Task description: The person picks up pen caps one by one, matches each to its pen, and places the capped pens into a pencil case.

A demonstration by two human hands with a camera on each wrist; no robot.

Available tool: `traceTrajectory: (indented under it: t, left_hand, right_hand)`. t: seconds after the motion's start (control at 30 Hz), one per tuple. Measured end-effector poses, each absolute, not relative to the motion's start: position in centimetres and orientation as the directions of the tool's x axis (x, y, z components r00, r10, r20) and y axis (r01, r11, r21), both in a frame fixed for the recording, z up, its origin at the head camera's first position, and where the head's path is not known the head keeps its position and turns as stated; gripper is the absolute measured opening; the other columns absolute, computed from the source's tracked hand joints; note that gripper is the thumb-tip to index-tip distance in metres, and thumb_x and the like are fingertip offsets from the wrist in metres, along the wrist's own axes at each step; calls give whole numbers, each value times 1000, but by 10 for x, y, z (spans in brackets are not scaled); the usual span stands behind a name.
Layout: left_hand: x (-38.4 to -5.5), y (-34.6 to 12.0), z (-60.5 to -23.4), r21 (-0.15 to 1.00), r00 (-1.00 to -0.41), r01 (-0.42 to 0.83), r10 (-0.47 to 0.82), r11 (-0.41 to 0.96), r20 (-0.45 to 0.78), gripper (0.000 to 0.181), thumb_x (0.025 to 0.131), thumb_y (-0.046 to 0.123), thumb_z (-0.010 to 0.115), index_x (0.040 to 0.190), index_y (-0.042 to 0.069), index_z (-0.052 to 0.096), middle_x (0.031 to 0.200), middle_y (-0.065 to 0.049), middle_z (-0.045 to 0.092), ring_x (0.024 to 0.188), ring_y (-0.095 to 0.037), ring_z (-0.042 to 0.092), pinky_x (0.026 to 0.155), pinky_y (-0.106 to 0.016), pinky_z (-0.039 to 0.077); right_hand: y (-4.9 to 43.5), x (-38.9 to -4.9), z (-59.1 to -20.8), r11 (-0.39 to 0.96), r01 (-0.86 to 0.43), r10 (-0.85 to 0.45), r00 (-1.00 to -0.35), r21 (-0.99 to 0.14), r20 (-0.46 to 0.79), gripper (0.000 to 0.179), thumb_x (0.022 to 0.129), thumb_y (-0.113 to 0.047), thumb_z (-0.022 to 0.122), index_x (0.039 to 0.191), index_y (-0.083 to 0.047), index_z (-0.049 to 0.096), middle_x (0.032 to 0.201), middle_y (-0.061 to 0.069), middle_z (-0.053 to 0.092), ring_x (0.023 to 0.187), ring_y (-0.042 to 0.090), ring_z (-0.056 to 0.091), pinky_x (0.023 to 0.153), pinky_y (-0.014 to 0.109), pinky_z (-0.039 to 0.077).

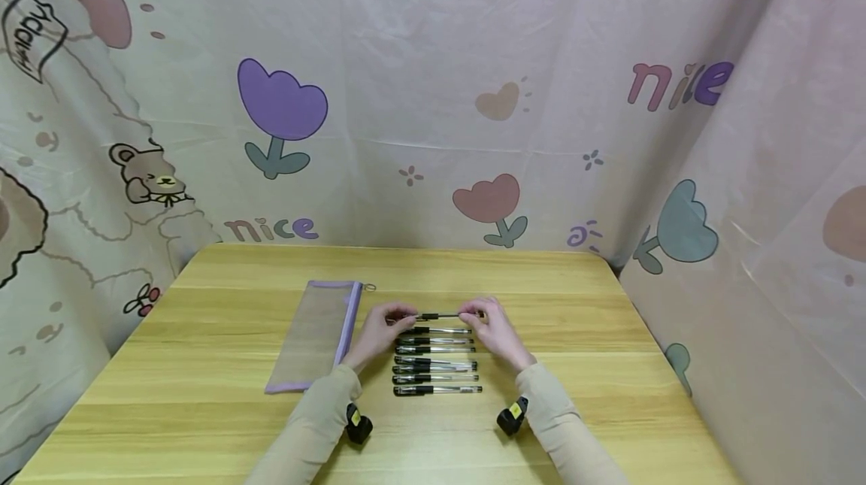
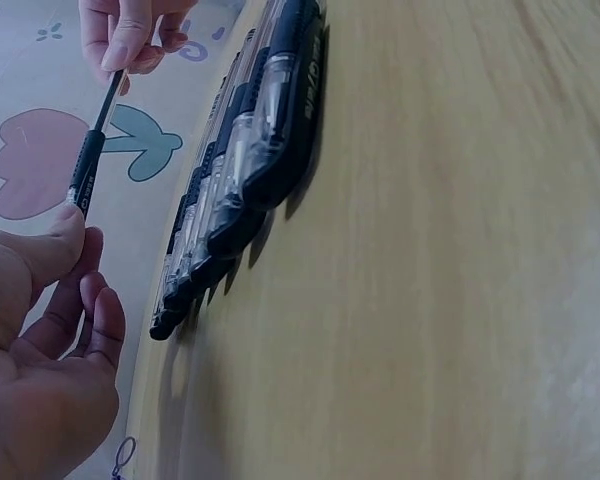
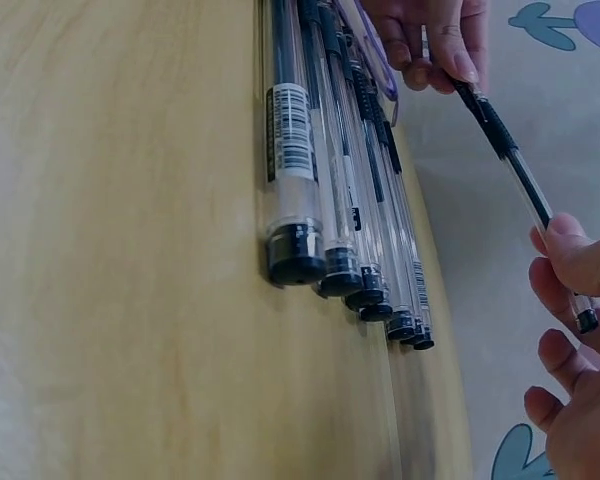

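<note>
Both hands hold one black-capped gel pen (image 1: 433,316) level, beyond a row of similar pens. My left hand (image 1: 379,333) pinches its cap end between thumb and fingers, and my right hand (image 1: 497,331) pinches the clear barrel near the tail. In the right wrist view the black tail end of that pen (image 3: 528,185) pokes out past the right thumb. The left wrist view shows the same pen (image 2: 86,165) raised above the tabletop. Several pens (image 1: 436,390) lie side by side on the table between the forearms, caps to the left.
A flat mesh zip pouch (image 1: 307,342) with purple edging lies left of the pens, its zipper along the right side and a pull ring (image 1: 369,287) at the far corner. The wooden table (image 1: 609,387) meets printed curtains (image 1: 406,192) at the back and sides.
</note>
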State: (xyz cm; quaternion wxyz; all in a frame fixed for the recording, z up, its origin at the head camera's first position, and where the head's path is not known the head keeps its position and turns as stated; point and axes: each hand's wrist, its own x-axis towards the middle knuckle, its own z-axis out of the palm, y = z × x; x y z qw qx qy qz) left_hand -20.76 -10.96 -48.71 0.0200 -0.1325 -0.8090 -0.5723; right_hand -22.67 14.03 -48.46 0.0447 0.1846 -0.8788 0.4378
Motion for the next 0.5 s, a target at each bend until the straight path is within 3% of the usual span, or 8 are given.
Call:
traceTrajectory:
  t: [0.17,0.5]
  left_hand:
    - [-204,-109,-481,917,-962,250,186,310,199,18,92,-3,66,108,-12,68,103,-30,70,86,-33,65,73,-17,50]
    - [-214,-117,-499,917,-954,273,204,292,220,16,90,2,70,104,-5,71,101,-23,73,80,-9,64,72,-17,52]
  right_hand:
    - [138,-227,-484,544,-374,-292,-924,-751,249,10,93,-9,67,101,-10,74,95,1,71,103,19,55,96,43,45]
    - [137,-226,-484,521,-381,-319,-917,-764,240,10,92,-6,67,100,-9,73,94,3,71,100,18,56,95,38,45]
